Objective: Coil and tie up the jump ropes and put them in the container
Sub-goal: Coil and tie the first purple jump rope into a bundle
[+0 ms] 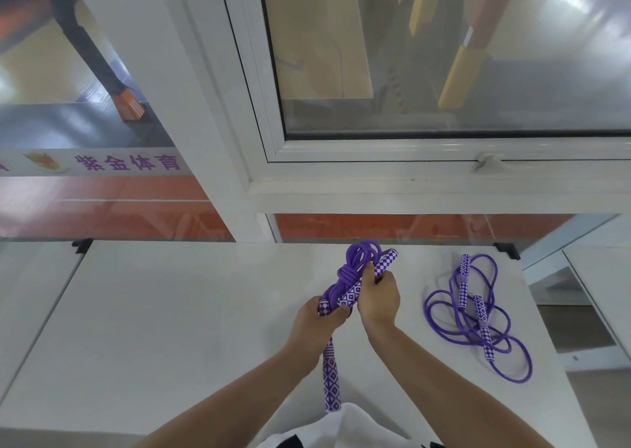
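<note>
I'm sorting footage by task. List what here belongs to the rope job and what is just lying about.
Belongs to the job:
- coiled purple rope, gripped by left hand and right hand
- loose purple rope lying on the white table

Just there:
- window frame
- window latch
- banner with purple characters

No container in view.

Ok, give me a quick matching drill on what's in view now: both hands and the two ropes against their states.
Things:
1. left hand
2. right hand
3. coiled rope
4. loose rope

States:
A. lies spread on the table
B. grips the bundle's lower end
C. knotted, held up by both hands
D. grips the upper handle

Pairs: 1-B, 2-D, 3-C, 4-A
</note>
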{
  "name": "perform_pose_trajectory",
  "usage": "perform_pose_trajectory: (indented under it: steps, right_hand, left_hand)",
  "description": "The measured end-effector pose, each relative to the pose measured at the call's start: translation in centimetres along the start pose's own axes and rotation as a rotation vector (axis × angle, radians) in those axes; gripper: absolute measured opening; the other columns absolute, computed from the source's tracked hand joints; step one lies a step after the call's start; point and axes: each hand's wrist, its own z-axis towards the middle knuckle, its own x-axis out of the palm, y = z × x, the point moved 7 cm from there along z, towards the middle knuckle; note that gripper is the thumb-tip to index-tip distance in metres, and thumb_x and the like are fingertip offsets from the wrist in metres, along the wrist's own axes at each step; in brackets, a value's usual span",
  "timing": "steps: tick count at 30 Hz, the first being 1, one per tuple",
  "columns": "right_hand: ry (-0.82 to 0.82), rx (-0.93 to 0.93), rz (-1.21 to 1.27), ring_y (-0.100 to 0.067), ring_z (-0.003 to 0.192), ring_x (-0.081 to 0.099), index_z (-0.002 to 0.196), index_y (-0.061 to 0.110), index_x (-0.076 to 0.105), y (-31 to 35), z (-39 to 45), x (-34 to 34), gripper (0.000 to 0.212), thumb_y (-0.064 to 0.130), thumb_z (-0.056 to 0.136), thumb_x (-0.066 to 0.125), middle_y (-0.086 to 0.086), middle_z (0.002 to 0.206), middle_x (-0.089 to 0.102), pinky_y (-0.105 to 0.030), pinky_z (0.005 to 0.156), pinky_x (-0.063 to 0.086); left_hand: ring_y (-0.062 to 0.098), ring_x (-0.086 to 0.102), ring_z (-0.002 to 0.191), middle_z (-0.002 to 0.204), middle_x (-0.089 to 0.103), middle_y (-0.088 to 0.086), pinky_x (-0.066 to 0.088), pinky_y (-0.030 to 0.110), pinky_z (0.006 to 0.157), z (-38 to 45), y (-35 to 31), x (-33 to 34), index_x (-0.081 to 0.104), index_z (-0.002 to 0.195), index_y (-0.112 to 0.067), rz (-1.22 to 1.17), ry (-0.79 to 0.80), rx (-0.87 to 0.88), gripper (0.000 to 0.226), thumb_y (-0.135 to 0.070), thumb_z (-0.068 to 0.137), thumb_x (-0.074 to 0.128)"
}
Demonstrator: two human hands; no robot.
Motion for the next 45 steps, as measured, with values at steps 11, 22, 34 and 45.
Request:
perform_pose_trajectory:
  steps: [11, 22, 34, 45]
  right_hand:
    - [0.6, 0.082, 0.352, -0.02, 0.064, 0.068, 0.11, 0.007, 0.064, -0.3, -1.0, 2.7, 0.018, 0.016, 0.095, 0.068, -0.014, 0.088, 0.075, -0.034, 0.065, 0.058]
    - [0.489, -0.199, 0.062, -0.016, 0.066, 0.073, 0.101, 0.013, 0.063, 0.7, -1.9, 3.3, 0.019, 0.027, 0.093, 0.072, -0.006, 0.087, 0.074, -0.03, 0.071, 0.062]
    - [0.708, -0.314, 0.167, -0.027, 0.104, 0.067, 0.128, 0.029, 0.039, 0.0, -2.5, 4.2, 0.041, 0.015, 0.098, 0.062, -0.007, 0.115, 0.063, -0.035, 0.089, 0.058]
    - [1.054, 0.018, 0.418, -0.025, 0.099, 0.065, 0.142, 0.021, 0.051, -0.4, -3.6, 3.1, 0.048, 0.027, 0.096, 0.065, -0.018, 0.12, 0.069, -0.036, 0.084, 0.051]
  left_hand:
    - [0.028, 0.072, 0.1, 0.106, 0.074, 0.015, 0.059, 0.031, 0.089, 1.4, 1.2, -2.2, 0.066, 0.111, -0.006, -0.284, -0.062, -0.047, 0.018, -0.003, 0.094, 0.063]
    - [0.034, 0.072, 0.095, 0.096, 0.075, 0.016, 0.061, 0.039, 0.087, 1.8, 2.1, -2.5, 0.067, 0.103, -0.008, -0.316, -0.233, -0.111, 0.02, 0.002, 0.088, 0.057]
    - [0.033, 0.073, 0.098, 0.105, 0.074, 0.022, 0.06, 0.043, 0.089, 1.5, 0.2, -0.5, 0.062, 0.114, 0.009, -0.461, 0.006, -0.173, 0.025, 0.006, 0.092, 0.05]
    - [0.029, 0.067, 0.081, 0.103, 0.065, 0.026, 0.058, 0.036, 0.081, 0.5, -0.6, -1.2, 0.06, 0.125, 0.013, -0.78, 0.254, -0.515, 0.033, 0.002, 0.095, 0.05]
